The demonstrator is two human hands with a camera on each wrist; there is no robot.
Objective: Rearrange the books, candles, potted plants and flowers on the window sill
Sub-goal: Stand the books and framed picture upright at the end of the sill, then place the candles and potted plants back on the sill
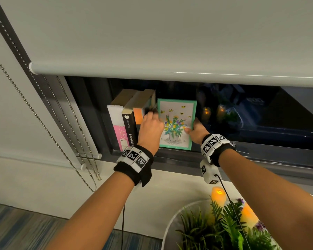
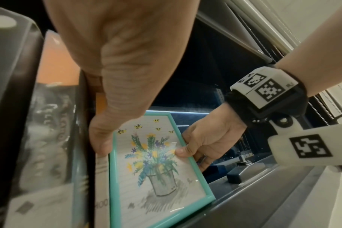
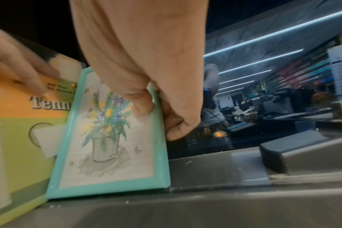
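A teal-framed flower picture (image 1: 177, 123) (image 2: 156, 169) (image 3: 111, 138) stands upright on the dark window sill (image 1: 251, 153). My right hand (image 1: 197, 130) (image 3: 156, 111) grips its right edge, thumb on the glass and fingers behind. My left hand (image 1: 150, 127) reaches in at the frame's left side. Its fingers (image 3: 29, 74) lie fairly straight against the cover of an orange and green book (image 1: 138, 114) (image 3: 29, 123), and its thumb (image 2: 101, 146) sits by the frame's left edge. A black book (image 1: 129, 127) and a white and pink book (image 1: 116, 123) stand left of that.
A lowered roller blind (image 1: 170, 42) hangs just above the sill, its bead chains (image 1: 43, 123) at left. Below right, a round white table (image 1: 170, 222) carries green plants (image 1: 215, 228) and lit candles (image 1: 219, 193). A dark window fitting (image 3: 287, 148) sits on the sill right of the frame.
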